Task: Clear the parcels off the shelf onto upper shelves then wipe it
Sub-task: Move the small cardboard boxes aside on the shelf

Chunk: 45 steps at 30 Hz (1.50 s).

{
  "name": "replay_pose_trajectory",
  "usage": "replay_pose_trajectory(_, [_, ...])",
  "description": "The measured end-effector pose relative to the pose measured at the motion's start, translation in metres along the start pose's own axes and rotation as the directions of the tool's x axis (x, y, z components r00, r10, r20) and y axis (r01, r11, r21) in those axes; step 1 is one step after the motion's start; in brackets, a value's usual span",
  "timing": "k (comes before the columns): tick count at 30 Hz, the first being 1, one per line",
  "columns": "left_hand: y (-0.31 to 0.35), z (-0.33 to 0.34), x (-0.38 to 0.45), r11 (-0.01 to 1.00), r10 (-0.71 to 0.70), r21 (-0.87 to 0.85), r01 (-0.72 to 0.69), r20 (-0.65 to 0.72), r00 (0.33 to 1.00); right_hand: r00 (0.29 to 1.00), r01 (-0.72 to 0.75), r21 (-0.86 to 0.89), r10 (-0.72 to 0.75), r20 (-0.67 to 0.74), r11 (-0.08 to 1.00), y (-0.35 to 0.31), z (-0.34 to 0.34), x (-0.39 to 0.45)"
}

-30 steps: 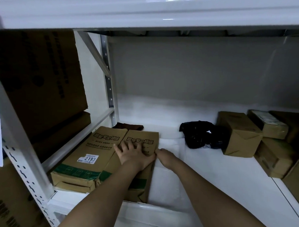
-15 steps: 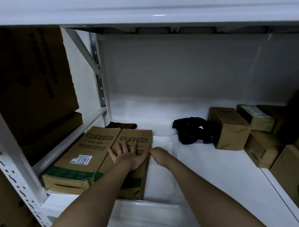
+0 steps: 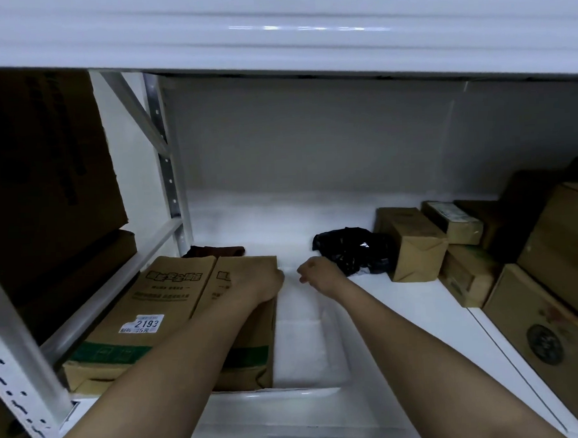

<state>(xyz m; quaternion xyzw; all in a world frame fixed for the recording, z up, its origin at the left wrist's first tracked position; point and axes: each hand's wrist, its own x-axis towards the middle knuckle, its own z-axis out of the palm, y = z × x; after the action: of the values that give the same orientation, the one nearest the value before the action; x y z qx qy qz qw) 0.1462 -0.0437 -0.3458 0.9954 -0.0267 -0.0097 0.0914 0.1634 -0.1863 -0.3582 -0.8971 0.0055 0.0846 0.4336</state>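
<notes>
Gripping right box (image 3: 242,323), left fingers (image 3: 277,275)

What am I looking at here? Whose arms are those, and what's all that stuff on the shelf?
No machine here. A person wears a camera on their head, so you see their own arms reaching into a white shelf. The left hand lies on a tall brown parcel, fingers over its far edge. The right hand is curled beside it; whether it holds anything is unclear. Another brown parcel has a price sticker. A black bag and small boxes sit to the right.
</notes>
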Motion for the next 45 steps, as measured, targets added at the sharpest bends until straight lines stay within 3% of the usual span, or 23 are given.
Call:
replay_pose_trajectory(3, [0.018, -0.01, 0.009, 0.987, 0.046, -0.158, -0.037, 0.051, 0.998, 0.997, 0.005, -0.001, -0.005, -0.081, 1.0, 0.003, -0.016, -0.004])
replay_pose_trajectory(6, [0.035, -0.012, 0.016, 0.969, 0.084, -0.232, -0.082, 0.0, 0.996, 0.991, -0.031, 0.015, 0.033, -0.132, 0.999, 0.014, -0.033, -0.003])
replay_pose_trajectory(18, [0.108, 0.013, 0.049, 0.968, 0.162, -0.205, -0.144, 0.078, 0.984, 0.985, -0.036, -0.043, 0.028, -0.169, 0.998, 0.067, -0.089, 0.015])
replay_pose_trajectory(20, [0.123, 0.022, 0.057, 0.975, 0.162, -0.17, -0.142, 0.112, 0.98, 0.985, -0.009, -0.153, -0.018, -0.172, 0.988, 0.076, -0.1, 0.023])
replay_pose_trajectory(25, [0.153, 0.043, 0.074, 0.989, 0.13, -0.084, -0.124, 0.071, 0.989, 0.972, 0.099, -0.588, -0.204, -0.114, 0.803, 0.092, -0.12, 0.048])
replay_pose_trajectory(31, [0.16, 0.058, 0.096, 0.998, -0.001, 0.055, -0.005, 0.111, 0.994, 0.929, 0.173, -0.807, -0.366, -0.058, 0.565, 0.098, -0.122, 0.072])
replay_pose_trajectory(39, [0.139, 0.059, 0.129, 0.995, -0.033, 0.097, 0.02, 0.133, 0.991, 0.963, 0.161, -0.901, -0.263, 0.055, 0.402, 0.099, -0.122, 0.104])
replay_pose_trajectory(45, [0.122, 0.057, 0.143, 0.985, -0.016, 0.172, -0.008, 0.136, 0.991, 0.988, 0.11, -0.916, -0.139, 0.06, 0.385, 0.097, -0.122, 0.127])
